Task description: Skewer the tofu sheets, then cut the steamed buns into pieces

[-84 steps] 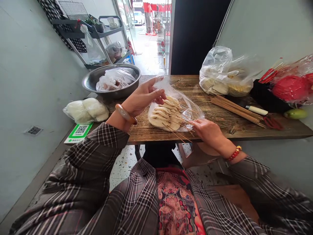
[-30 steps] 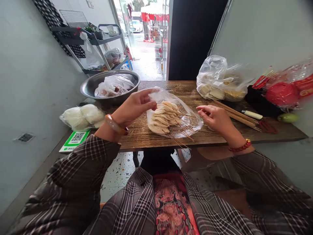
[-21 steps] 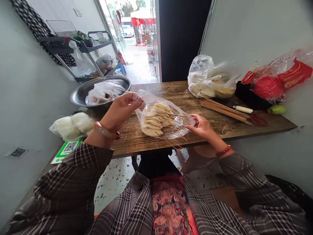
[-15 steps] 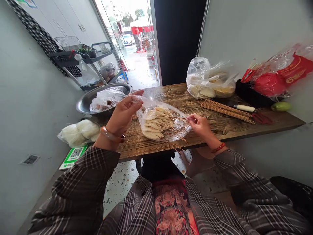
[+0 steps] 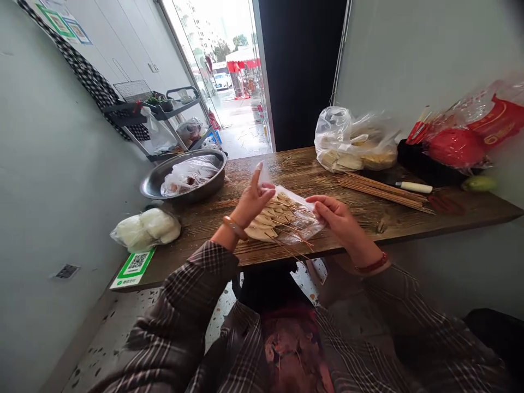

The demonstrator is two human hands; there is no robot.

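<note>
On the wooden table [image 5: 216,229] lies a clear plastic bag [image 5: 301,236] with several skewered pale, folded food pieces [image 5: 262,221] in it. Their thin sticks [image 5: 297,251] point toward me and to the right, out past the bag's mouth. My left hand [image 5: 254,201] is over the bag's far left part, index finger raised and thumb apart, with a flap of the film standing up by the fingers; its other fingers are hidden. At the right, my right hand [image 5: 338,218] pinches the bag's edge between thumb and fingers.
A steel basin [image 5: 219,177] with a bagged item stands back left, near a wrapped white bundle [image 5: 147,228] and a QR card [image 5: 133,268]. Back right are a filled plastic bag [image 5: 347,147], loose bamboo skewers [image 5: 380,194], a white-handled tool [image 5: 414,187] and red packaging [image 5: 450,146].
My left hand has moved right across the bag, bringing its film over the food pieces. Its index finger now points up. My right hand keeps its pinch at the bag's right edge.
</note>
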